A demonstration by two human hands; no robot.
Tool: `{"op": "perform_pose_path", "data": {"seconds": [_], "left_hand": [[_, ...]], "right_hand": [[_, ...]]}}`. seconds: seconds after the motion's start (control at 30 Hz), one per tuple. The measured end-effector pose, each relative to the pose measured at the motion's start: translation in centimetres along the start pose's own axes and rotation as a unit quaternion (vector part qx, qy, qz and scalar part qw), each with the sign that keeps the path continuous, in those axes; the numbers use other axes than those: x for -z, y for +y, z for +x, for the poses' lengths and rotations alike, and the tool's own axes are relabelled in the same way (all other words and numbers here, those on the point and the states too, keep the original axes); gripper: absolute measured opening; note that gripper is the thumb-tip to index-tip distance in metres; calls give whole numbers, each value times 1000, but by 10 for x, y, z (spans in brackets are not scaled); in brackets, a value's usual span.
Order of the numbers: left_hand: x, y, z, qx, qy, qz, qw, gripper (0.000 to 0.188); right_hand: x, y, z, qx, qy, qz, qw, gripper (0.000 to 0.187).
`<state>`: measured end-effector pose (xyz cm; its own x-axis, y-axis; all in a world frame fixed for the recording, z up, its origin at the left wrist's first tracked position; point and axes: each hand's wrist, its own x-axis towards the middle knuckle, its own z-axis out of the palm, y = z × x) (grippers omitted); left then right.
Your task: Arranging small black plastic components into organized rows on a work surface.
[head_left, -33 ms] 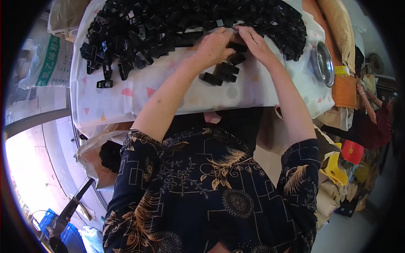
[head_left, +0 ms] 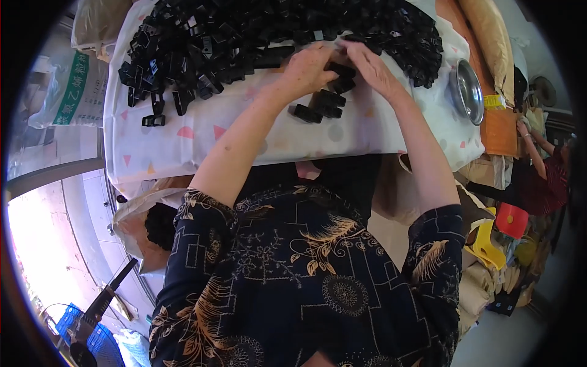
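The bent left hand (head_left: 310, 68) and straighter right hand (head_left: 373, 70) are at the near edge of the black plastic parts (head_left: 244, 27) heaped on the patterned tablecloth (head_left: 177, 153), whether either grips any I cannot tell

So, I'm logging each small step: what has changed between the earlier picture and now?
Hardly anything: the view shifts slightly, and the left hand and right hand show no clear move beyond that. No piece is visibly picked up or let go. The loose black pieces, the black heap and the metal bowl stayed put.
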<state>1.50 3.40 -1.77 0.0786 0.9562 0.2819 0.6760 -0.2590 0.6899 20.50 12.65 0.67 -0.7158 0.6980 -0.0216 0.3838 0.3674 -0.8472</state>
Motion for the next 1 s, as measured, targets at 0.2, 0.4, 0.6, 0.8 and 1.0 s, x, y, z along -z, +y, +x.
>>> {"op": "perform_pose_path", "data": {"seconds": [0.2,0.4,0.6,0.8,1.0], "left_hand": [[29,24,-58,62,-34,-67,995,55],[6,36,-104,-96,32,154,983,61],[12,31,-117,-75,17,156,985,53],[19,43,-129,18,64,-42,997,44],[90,72,-224,142,137,-8,980,40]], "right_hand": [[-8,-11,-57,91,-39,-139,985,64],[-38,-22,-77,202,-5,-319,926,75],[-75,-30,-78,200,66,-277,938,65],[-103,-40,-79,203,105,-163,960,58],[-181,-103,-81,236,-3,4,972,56]]}}
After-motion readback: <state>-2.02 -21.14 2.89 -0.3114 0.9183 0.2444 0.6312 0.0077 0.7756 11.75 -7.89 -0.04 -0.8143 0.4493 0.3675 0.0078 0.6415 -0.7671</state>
